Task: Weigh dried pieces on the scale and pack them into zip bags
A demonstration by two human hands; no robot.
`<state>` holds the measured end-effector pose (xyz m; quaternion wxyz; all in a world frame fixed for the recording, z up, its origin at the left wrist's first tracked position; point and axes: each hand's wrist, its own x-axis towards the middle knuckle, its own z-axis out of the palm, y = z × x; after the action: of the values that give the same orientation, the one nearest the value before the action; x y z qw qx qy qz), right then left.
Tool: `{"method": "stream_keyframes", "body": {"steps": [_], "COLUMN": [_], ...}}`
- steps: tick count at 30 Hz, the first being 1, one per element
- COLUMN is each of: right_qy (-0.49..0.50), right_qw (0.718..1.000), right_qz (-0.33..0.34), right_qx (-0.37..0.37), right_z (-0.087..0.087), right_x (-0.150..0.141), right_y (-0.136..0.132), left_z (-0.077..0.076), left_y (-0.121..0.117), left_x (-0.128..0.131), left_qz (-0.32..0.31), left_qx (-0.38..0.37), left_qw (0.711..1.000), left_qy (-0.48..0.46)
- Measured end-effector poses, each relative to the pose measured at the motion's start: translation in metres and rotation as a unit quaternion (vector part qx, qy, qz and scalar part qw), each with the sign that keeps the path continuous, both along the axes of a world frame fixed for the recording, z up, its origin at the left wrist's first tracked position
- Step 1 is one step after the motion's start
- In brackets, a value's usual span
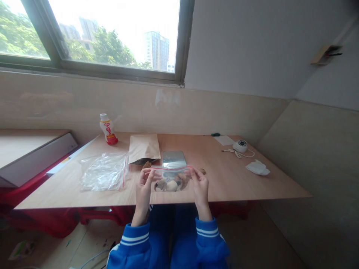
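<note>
My left hand and my right hand pinch the two top corners of a clear zip-seal bag with a red seal strip, holding it up just above the wooden tabletop. Inside are pale round and brown lumps, possibly dried mushrooms. Just behind the bag lies a flat silver digital scale or tablet. A kraft paper pouch is farther left, with a small brown piece at its front edge. Another brown piece sits beside my right hand.
A crumpled clear plastic bag lies left. Behind it stands a red-and-white bottle. At right are a white round device with cable, a white cloth and a paper sheet. The table meets a wall behind.
</note>
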<state>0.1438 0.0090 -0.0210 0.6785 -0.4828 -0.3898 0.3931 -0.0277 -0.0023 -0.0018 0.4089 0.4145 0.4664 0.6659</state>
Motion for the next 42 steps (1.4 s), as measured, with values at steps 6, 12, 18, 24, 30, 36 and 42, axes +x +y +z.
{"method": "stream_keyframes", "body": {"steps": [6,12,18,24,30,36,42], "right_qy": [-0.054,-0.087,-0.087,-0.05,-0.033,-0.011,-0.008], "right_qw": [0.998,0.994,0.989,0.994,0.998,0.999,1.0], "right_qz": [-0.018,-0.048,-0.12,-0.085,-0.028,-0.008,-0.015], "right_qx": [0.014,0.033,0.029,0.036,0.052,0.041,0.015], "right_z": [0.002,0.005,0.009,0.01,0.009,0.005,0.0], "right_x": [0.003,0.006,0.003,0.01,0.008,0.011,0.019], "right_y": [-0.004,-0.011,-0.022,-0.026,-0.023,-0.019,-0.017], "left_z": [0.004,0.007,-0.001,-0.008,-0.013,-0.016,-0.019], "left_y": [-0.006,-0.011,-0.009,-0.005,-0.005,-0.002,-0.002], "left_x": [0.0,0.001,0.011,0.026,0.036,0.035,0.036], "left_qz": [0.001,0.0,0.045,-0.006,-0.018,-0.036,-0.019], "left_qx": [-0.02,-0.004,0.029,0.014,0.005,0.006,0.01], "left_qw": [1.0,1.0,0.998,0.999,0.993,0.993,0.994], "left_qy": [-0.014,-0.003,0.035,-0.028,-0.117,-0.11,-0.104]}}
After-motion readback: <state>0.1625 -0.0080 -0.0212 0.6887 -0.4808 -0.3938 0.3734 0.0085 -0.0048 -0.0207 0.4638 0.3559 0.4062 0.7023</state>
